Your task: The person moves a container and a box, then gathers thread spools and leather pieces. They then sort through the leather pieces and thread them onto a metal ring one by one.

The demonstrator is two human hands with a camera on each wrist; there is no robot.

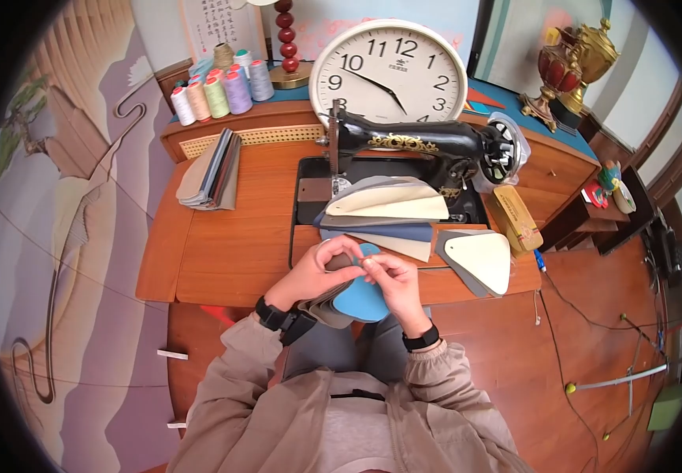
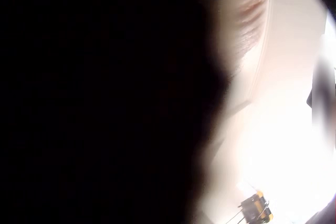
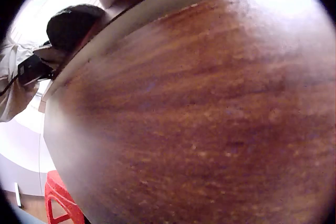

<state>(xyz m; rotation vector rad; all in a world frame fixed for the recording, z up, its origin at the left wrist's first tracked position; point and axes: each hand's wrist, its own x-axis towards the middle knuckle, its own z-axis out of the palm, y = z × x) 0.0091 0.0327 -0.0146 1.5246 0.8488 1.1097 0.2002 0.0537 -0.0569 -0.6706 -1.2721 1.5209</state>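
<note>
In the head view, both hands meet over the front edge of the sewing table, above the person's lap. A bundle of teardrop-shaped swatches hangs there, with a blue swatch on top and grey-brown swatches fanned out beneath. My left hand grips the bundle near its narrow end, thumb toward the right. Thumb and index finger of my right hand pinch at that same narrow end, fingertips against the left ones; what lies between them is hidden. The left wrist view is mostly dark; the right shows the table's wooden underside.
A black sewing machine stands behind the hands, with cream and navy swatches before it. More swatches lie right and left. Thread spools, a wall clock and a yellow box stand around. A red stool is below.
</note>
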